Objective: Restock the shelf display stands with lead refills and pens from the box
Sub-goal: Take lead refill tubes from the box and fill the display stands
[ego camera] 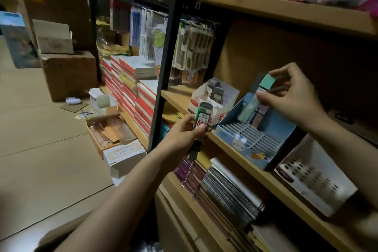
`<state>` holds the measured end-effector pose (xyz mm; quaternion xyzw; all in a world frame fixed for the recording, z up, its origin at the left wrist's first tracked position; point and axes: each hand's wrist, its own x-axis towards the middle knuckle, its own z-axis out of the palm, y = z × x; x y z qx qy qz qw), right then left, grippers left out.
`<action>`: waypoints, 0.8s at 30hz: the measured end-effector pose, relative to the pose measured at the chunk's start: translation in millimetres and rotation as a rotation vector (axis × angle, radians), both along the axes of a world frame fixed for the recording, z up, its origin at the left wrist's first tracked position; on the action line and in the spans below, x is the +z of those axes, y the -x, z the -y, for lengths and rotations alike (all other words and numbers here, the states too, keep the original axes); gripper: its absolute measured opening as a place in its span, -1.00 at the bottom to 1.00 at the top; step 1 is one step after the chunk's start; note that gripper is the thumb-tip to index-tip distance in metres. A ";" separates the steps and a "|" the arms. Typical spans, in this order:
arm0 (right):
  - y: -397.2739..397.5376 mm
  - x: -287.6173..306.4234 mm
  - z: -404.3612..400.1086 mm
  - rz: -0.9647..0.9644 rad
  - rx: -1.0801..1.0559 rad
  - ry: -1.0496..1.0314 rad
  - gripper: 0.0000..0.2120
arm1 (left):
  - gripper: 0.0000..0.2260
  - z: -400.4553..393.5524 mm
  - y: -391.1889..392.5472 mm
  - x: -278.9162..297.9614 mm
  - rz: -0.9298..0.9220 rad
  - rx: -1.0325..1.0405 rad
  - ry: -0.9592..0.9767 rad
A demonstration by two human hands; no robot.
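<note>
I read "0.7" on the label of the lead refill case (202,122) my left hand (184,135) holds, at about seven o'clock from the blue stand (225,132). Other print is too blurred.

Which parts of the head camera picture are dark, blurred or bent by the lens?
Head view: dim overall, the upper shelf and the far right corner in deep shadow; the right hand is slightly motion-blurred, the lead refill packs in the left hand sharper, their 0.7 label legible; the wide lens bows the shelf edges and black upright.
</note>
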<state>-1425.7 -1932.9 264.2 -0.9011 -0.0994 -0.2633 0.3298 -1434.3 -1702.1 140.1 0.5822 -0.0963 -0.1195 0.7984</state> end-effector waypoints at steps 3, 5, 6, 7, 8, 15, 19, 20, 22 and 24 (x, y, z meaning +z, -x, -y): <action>-9.4 0.8 27.1 0.040 -0.148 0.170 -0.55 | -0.78 5.3 -3.6 -5.8 -0.019 0.010 0.020; -13.3 -6.3 45.0 0.026 -0.233 0.279 -0.56 | -0.79 11.0 -3.9 -8.5 -0.035 -0.003 0.034; -14.9 -11.2 52.3 0.013 -0.255 0.320 -0.58 | -0.78 13.7 -3.9 -9.5 -0.039 -0.005 0.025; -16.7 -16.7 58.3 0.003 -0.269 0.346 -0.58 | -0.78 16.4 -3.9 -10.5 -0.040 -0.005 0.011; -18.4 -22.2 62.4 0.002 -0.276 0.356 -0.59 | -0.78 19.0 -3.6 -11.3 -0.043 -0.005 0.000; -31.3 -46.1 69.9 0.050 -0.268 0.482 -0.55 | -0.80 29.5 -0.8 -17.0 -0.095 -0.040 0.003; -30.2 -51.0 80.5 0.048 -0.289 0.538 -0.58 | -0.79 30.3 -1.6 -19.5 -0.099 -0.035 -0.027; -30.0 -53.1 81.7 0.040 -0.288 0.527 -0.59 | -0.79 30.9 -2.1 -19.8 -0.103 -0.028 -0.028; -31.1 -58.0 82.1 0.016 -0.279 0.502 -0.61 | -0.78 32.5 -2.9 -20.3 -0.111 -0.018 -0.028; -33.4 -62.0 82.0 -0.001 -0.280 0.476 -0.61 | -0.79 33.7 -2.8 -20.8 -0.120 -0.022 -0.029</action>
